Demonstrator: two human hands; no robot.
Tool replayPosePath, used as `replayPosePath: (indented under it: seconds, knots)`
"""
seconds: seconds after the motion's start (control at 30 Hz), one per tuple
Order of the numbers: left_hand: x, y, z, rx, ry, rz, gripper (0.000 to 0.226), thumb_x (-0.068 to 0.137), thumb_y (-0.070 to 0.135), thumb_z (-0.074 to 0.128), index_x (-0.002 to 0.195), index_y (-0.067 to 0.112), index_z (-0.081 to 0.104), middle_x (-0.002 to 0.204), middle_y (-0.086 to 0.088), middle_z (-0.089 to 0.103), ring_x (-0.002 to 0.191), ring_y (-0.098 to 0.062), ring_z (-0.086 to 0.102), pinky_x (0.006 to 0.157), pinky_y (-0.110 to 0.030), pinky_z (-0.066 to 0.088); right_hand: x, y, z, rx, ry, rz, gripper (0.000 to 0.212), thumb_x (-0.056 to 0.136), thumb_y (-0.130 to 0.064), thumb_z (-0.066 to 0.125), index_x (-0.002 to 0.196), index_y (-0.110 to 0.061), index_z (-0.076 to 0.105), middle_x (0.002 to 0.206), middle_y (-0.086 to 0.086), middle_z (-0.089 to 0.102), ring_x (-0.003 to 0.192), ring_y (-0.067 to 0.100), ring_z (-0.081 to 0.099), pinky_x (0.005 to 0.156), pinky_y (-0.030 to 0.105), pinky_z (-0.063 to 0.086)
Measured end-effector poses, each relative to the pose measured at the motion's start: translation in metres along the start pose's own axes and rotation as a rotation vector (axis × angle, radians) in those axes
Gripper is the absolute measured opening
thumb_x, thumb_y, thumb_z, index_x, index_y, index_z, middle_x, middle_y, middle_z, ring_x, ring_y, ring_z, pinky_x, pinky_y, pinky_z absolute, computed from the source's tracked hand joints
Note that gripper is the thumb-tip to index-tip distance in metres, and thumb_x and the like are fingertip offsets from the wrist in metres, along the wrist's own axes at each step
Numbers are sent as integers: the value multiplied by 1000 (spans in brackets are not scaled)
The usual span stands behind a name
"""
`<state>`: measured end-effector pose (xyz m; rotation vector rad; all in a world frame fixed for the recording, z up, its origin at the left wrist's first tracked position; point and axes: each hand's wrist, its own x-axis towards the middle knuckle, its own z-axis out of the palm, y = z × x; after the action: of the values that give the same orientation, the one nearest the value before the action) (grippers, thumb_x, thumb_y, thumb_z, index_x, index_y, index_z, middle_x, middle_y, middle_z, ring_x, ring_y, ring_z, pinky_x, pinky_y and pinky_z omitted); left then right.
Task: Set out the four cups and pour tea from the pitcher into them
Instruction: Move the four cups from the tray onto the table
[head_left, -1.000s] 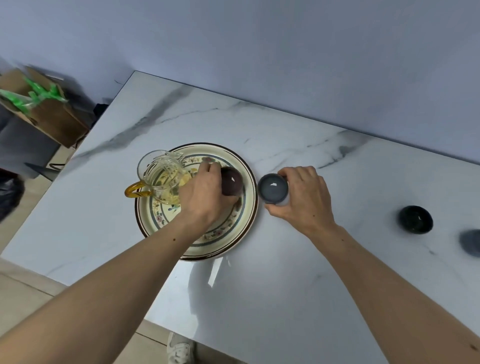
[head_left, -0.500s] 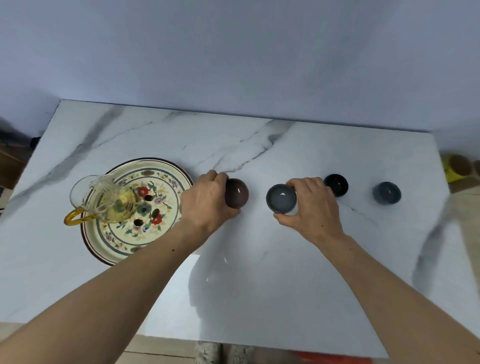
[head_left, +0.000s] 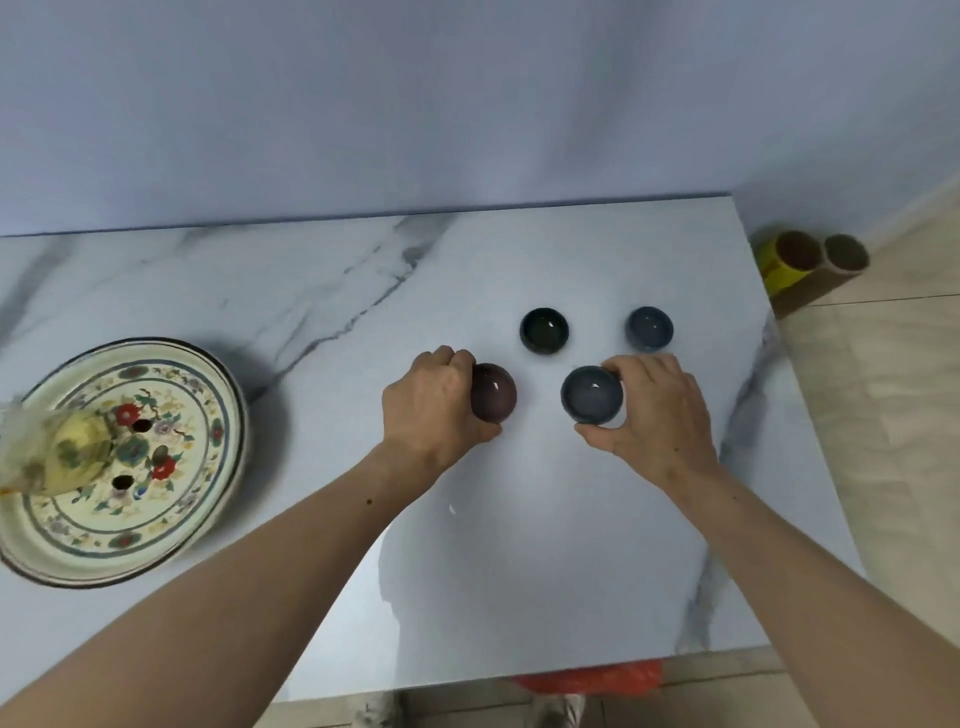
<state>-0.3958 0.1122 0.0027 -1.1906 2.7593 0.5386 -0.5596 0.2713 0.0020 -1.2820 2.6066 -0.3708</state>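
My left hand (head_left: 427, 402) grips a dark purple cup (head_left: 494, 391) from its left side. A grey-blue cup (head_left: 591, 393) is held in my right hand (head_left: 655, 415), fingers around its right rim. Both cups are near the middle of the marble table (head_left: 467, 571); whether they touch it I cannot tell. Just beyond them stand a dark green cup (head_left: 544, 330) and a blue-grey cup (head_left: 649, 328). The glass pitcher (head_left: 57, 454) with yellowish tea sits blurred on the floral plate (head_left: 171, 415) at the far left.
The table's right edge lies close to the cups, with tiled floor beyond. Two cardboard tubes (head_left: 810, 260) lie on the floor at the back right. A wall rises behind the table. Something orange-red (head_left: 587, 678) shows under the near edge.
Both hands have carried the purple and grey-blue cups to the right, away from the plate, to just in front of the other two cups. The view has swung right.
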Motion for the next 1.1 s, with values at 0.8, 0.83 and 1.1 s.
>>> replayPosePath:
  seconds: [0.8,0.83,1.1]
  knots:
    - [28,78,104,-15,32,-117,58,64,53,72,110,22,56,106,5,58,104,-19,53,62,-30,40,24,135,38,44,-45,-19,62,61,-49,79,111,-19,59,110,-4,63,110,21,48,88,33,38]
    - [28,78,104,-21,35,-123,59,64,54,71,111,23,55,106,5,58,104,-18,54,62,-30,41,24,136,40,50,-45,-18,62,61,-48,79,111,-20,59,111,-4,63,111,21,48,88,33,38]
    - [22,80,109,-3,-5,-136,73,59,54,75,120,23,47,111,4,57,107,-20,53,63,-31,40,20,139,45,54,-34,-4,68,59,-47,79,117,-19,56,113,-3,62,112,24,47,89,35,40]
